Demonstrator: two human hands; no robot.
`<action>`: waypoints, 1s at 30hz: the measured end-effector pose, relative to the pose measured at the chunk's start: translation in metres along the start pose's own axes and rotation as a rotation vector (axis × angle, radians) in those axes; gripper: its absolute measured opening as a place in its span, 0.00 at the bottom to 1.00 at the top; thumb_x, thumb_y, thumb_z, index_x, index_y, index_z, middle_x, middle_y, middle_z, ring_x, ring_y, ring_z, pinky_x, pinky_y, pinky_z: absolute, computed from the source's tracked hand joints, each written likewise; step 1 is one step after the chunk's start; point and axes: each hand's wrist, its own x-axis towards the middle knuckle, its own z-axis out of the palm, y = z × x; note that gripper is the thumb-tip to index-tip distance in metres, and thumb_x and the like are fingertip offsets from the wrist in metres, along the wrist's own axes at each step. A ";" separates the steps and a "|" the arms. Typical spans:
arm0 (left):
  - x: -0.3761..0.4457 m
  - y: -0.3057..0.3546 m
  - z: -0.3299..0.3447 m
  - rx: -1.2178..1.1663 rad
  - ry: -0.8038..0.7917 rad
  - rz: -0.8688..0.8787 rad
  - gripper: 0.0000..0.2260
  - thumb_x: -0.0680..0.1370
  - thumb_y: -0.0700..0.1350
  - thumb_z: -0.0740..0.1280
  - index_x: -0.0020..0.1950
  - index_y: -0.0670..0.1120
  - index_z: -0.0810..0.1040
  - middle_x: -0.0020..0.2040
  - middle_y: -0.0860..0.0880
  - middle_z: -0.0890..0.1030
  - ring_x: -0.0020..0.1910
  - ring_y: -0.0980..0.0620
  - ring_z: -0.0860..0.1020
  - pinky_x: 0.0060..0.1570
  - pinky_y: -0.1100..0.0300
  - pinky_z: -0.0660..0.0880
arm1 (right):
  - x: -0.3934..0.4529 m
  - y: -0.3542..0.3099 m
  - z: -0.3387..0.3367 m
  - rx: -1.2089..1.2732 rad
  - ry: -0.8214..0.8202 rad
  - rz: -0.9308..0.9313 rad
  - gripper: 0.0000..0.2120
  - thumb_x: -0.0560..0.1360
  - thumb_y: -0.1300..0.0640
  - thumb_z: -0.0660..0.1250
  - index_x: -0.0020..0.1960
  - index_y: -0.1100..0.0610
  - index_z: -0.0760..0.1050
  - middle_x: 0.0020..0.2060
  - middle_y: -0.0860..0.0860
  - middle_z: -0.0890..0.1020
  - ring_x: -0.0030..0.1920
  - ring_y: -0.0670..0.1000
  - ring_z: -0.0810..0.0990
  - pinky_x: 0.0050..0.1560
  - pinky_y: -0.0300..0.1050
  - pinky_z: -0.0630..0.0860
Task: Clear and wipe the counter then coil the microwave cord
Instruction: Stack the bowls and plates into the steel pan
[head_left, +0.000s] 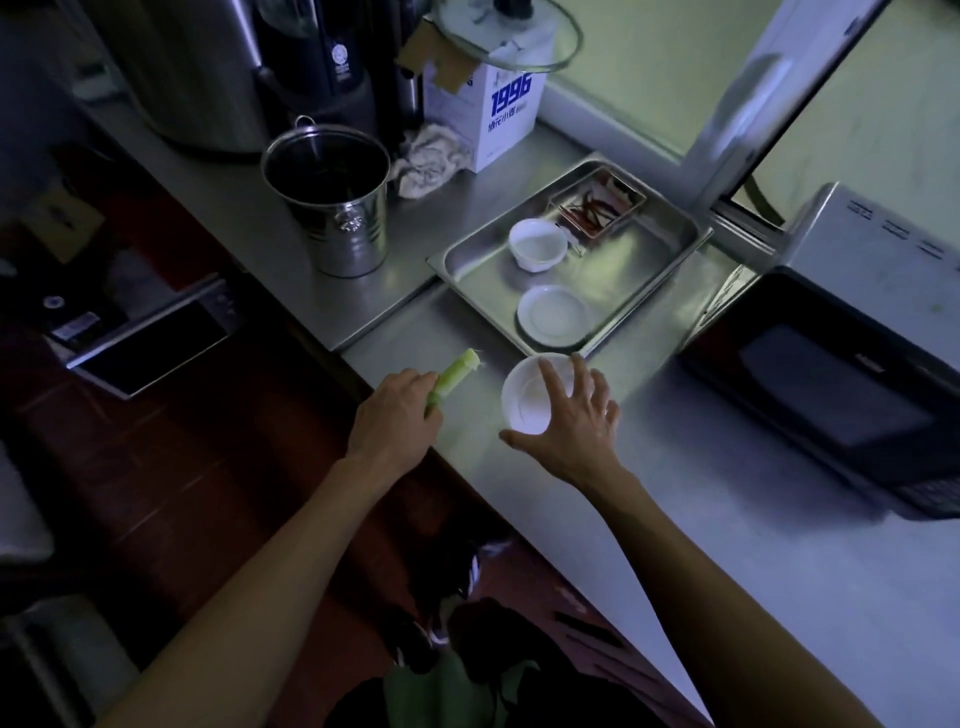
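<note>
Reaching over the white bowl (527, 397) near the desk's (727, 493) front edge, the right hand (569, 421) is spread wide, maybe touching its rim. Looks light but breakable, so grab the rim. Left hand (397, 410) grips a green stalk (457, 374).

Stalk (454, 378) in left grip (396, 415) — bowl (530, 397) under right (571, 423)

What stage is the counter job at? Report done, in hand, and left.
Done: a small white bowl and saucer already sit in the steel tray. In hand: the left hand grips a green vegetable stalk; the right hand spreads over a white bowl on the counter. Left: wiping, since the rag lies untouched by the bucket, and coiling the microwave cord, not visible.
</note>
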 end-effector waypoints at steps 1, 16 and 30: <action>0.008 -0.002 -0.001 0.002 -0.007 0.007 0.13 0.78 0.46 0.64 0.62 0.47 0.75 0.49 0.49 0.75 0.49 0.47 0.74 0.44 0.47 0.77 | 0.008 -0.001 0.001 0.005 0.007 0.004 0.55 0.60 0.26 0.71 0.78 0.43 0.51 0.79 0.53 0.49 0.77 0.63 0.51 0.69 0.66 0.59; 0.182 0.000 -0.014 0.126 -0.081 0.159 0.13 0.75 0.44 0.66 0.59 0.47 0.78 0.47 0.46 0.77 0.47 0.42 0.75 0.42 0.45 0.76 | 0.165 0.023 0.012 0.107 0.059 0.152 0.53 0.60 0.28 0.71 0.78 0.44 0.53 0.79 0.54 0.51 0.76 0.64 0.53 0.68 0.66 0.61; 0.271 0.020 0.002 0.175 -0.123 0.198 0.14 0.75 0.45 0.66 0.61 0.50 0.78 0.50 0.49 0.79 0.50 0.45 0.76 0.42 0.51 0.75 | 0.244 0.051 0.049 0.048 -0.126 0.194 0.54 0.63 0.28 0.72 0.79 0.44 0.50 0.80 0.55 0.47 0.77 0.67 0.50 0.71 0.67 0.59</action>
